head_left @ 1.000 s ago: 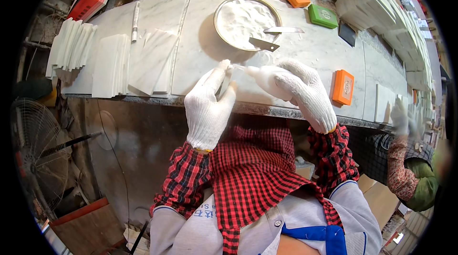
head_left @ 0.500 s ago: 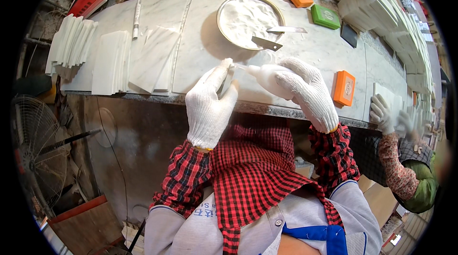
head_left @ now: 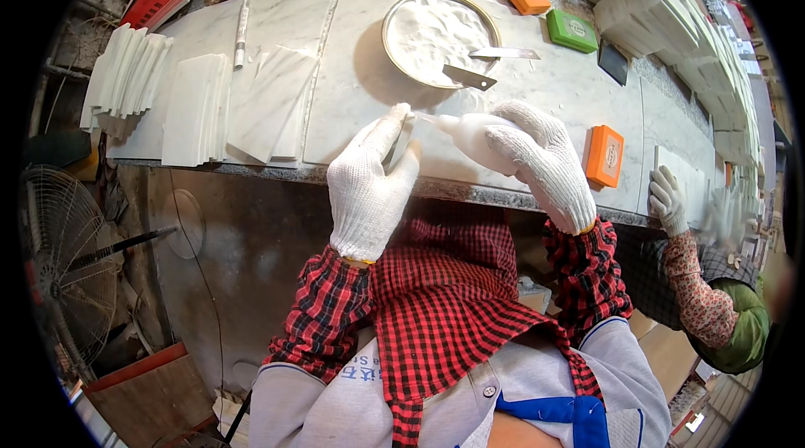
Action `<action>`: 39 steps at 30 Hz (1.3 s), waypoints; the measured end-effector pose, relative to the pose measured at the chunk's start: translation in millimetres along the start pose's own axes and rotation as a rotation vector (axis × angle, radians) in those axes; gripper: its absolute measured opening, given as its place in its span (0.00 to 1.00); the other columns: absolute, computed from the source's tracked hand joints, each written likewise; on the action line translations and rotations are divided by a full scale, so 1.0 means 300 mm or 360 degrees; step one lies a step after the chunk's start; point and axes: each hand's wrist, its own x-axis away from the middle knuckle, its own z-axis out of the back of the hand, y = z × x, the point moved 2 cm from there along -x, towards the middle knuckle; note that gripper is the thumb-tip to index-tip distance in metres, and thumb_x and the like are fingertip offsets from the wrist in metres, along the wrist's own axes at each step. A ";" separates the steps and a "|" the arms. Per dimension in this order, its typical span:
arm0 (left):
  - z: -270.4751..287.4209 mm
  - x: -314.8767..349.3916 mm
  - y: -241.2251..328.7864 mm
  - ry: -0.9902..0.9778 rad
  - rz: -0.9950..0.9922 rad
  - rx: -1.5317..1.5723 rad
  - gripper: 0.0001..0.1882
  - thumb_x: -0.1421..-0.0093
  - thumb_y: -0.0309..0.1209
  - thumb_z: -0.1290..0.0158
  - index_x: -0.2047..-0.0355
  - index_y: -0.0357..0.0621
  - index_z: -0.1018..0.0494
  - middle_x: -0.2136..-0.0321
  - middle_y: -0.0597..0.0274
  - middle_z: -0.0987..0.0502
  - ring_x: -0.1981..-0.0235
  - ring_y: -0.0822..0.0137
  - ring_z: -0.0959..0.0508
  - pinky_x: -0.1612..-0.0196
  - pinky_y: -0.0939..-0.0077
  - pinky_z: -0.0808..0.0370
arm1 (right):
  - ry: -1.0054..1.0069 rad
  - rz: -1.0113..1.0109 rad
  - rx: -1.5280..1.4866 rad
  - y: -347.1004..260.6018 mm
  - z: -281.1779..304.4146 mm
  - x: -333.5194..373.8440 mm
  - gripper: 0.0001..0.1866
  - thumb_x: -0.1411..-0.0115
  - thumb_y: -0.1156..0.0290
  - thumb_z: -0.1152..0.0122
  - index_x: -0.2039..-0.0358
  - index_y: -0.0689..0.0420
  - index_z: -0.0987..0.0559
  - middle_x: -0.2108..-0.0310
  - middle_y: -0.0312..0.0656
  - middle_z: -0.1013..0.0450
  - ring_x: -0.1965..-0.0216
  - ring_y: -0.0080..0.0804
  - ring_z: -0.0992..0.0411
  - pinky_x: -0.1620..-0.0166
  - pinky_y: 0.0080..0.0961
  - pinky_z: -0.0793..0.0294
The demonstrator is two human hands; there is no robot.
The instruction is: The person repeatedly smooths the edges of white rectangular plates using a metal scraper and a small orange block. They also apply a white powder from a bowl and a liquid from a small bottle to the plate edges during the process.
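Note:
My left hand [head_left: 369, 188], in a white knit glove, is closed around a thin white stone strip [head_left: 401, 146] held on edge at the front of the bench. My right hand [head_left: 549, 167], gloved likewise, grips a white squeeze bottle [head_left: 476, 139] lying sideways. Its narrow nozzle points left, right by the upper end of the strip; I cannot tell if it touches. Beyond both hands stands a round metal bowl [head_left: 388, 47] of white powder [head_left: 436, 29]. Two flat metal scraper blades [head_left: 516, 52] rest across the bowl's right side.
Stacked white stone strips [head_left: 197, 108] stand on the left, near a marker pen [head_left: 241, 33]. Orange boxes [head_left: 605, 156] and a green box [head_left: 572, 30] lie to the right. A co-worker's gloved hand [head_left: 667, 196] works at the right edge. A fan [head_left: 71, 264] stands below left.
My hands, the bottle and the strip stay almost in place. At the right, the co-worker's hands have shifted slightly, one blurred by motion.

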 end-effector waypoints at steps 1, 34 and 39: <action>-0.001 0.000 0.002 -0.0001 0.0006 0.0005 0.22 0.42 0.21 0.40 0.45 0.38 0.23 0.54 0.48 0.18 0.53 0.58 0.16 0.51 0.70 0.20 | 0.0010 0.0012 0.0003 0.000 -0.001 -0.001 0.25 0.39 0.56 0.36 0.52 0.67 0.21 0.62 0.42 0.23 0.64 0.23 0.27 0.62 0.21 0.26; 0.004 -0.001 0.005 -0.0031 0.0058 -0.0001 0.20 0.42 0.24 0.40 0.47 0.35 0.22 0.55 0.47 0.17 0.54 0.59 0.16 0.51 0.70 0.21 | -0.0038 0.0038 -0.0051 -0.007 -0.006 -0.010 0.24 0.38 0.58 0.36 0.52 0.67 0.21 0.61 0.42 0.23 0.62 0.24 0.26 0.59 0.23 0.23; 0.000 0.001 0.003 -0.0023 0.0049 0.0003 0.20 0.42 0.24 0.39 0.47 0.36 0.22 0.55 0.48 0.17 0.54 0.57 0.16 0.51 0.70 0.21 | -0.0081 0.0021 0.0005 -0.027 -0.008 -0.007 0.22 0.37 0.59 0.38 0.51 0.66 0.21 0.63 0.40 0.23 0.64 0.23 0.27 0.60 0.19 0.26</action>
